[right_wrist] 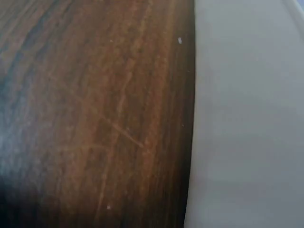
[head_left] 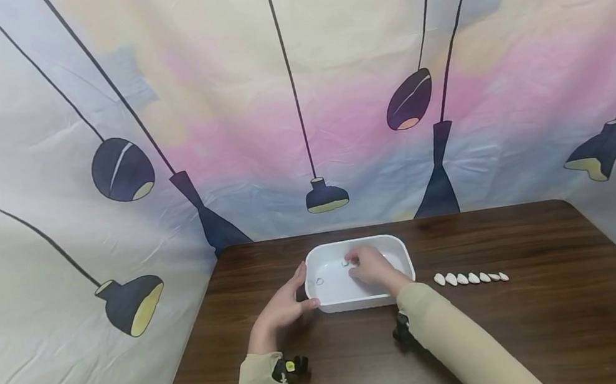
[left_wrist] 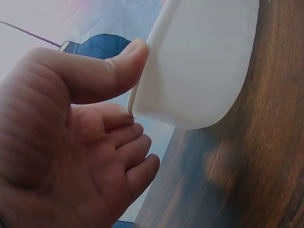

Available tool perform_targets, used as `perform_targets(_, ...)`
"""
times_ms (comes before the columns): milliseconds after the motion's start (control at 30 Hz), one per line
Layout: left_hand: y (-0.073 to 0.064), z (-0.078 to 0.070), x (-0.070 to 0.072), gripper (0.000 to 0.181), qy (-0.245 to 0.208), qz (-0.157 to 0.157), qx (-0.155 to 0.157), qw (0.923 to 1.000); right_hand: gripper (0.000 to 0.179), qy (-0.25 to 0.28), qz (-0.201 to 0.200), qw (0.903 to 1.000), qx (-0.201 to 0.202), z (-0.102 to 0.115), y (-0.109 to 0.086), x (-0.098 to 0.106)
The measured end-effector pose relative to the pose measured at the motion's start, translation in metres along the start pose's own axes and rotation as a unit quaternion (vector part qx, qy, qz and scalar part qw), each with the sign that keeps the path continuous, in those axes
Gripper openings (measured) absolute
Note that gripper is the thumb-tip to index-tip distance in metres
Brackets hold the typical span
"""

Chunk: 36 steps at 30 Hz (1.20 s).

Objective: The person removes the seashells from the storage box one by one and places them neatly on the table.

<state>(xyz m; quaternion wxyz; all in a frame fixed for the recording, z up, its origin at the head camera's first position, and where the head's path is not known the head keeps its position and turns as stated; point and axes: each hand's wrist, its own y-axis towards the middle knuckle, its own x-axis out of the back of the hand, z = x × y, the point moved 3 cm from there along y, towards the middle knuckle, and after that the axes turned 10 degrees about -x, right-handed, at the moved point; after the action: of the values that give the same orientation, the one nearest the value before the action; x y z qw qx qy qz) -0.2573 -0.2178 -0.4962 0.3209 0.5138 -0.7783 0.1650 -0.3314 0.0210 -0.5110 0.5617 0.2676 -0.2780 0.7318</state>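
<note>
A white tray (head_left: 362,304) stands on the table. My left hand (head_left: 286,304) grips its left end, the thumb on the rim near the front corner and the fingers along the outer side. In the left wrist view, the thumb of the left hand (left_wrist: 71,123) touches the tray's rim (left_wrist: 156,42). My right hand (head_left: 372,265) reaches down inside the tray, thumb and index finger apart. Beside its fingertips is a small white shell-like piece (head_left: 345,263); another piece (head_left: 319,281) lies near the tray's left end. The right wrist view shows only the tray's outer wall (right_wrist: 247,118) and the table.
Right of the tray, several white shells (head_left: 473,278) lie in a row on the dark wooden table (head_left: 552,316). A cloth backdrop printed with hanging lamps (head_left: 360,149) rises behind the table's back edge.
</note>
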Motion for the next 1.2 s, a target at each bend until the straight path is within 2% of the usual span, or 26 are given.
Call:
perform_targets(100, 0.000, 0.000, 0.000, 0.094, 0.000, -0.001, 0.001, 1.0000, 0.037, -0.024, -0.011, 0.9996, 0.007, 0.004, 0.002, -0.002)
perform_targets(300, -0.001, -0.001, 0.001, 0.093, 0.001, 0.001, -0.001, 1.0000, 0.027, -0.054, -0.013, 0.9985, -0.001, 0.010, 0.004, -0.008)
perform_targets(567, 0.000, -0.003, 0.000, 0.093, 0.002, 0.004, -0.003, 1.0000, 0.013, -0.057, -0.018, 0.9979, -0.024, 0.010, 0.004, -0.009)
perform_targets(733, 0.000, -0.004, 0.000, 0.093, 0.003, 0.003, 0.001, 1.0000, 0.005, -0.065, -0.021, 0.9975, -0.020, 0.010, 0.004, -0.009)
perform_targets(833, 0.000, -0.004, 0.000, 0.093, 0.005, 0.002, 0.005, 1.0000, 0.006, -0.065, -0.027, 0.9973, -0.018, 0.010, 0.002, -0.008)
perform_targets(1033, -0.001, -0.004, 0.001, 0.093, 0.002, -0.003, 0.006, 1.0000, 0.021, -0.078, -0.038, 0.9962, 0.005, 0.015, -0.002, -0.006)
perform_targets(1200, -0.001, -0.003, 0.001, 0.093, 0.000, -0.001, 0.008, 1.0000, 0.019, -0.089, -0.028, 0.9956, -0.001, 0.015, -0.003, -0.008)
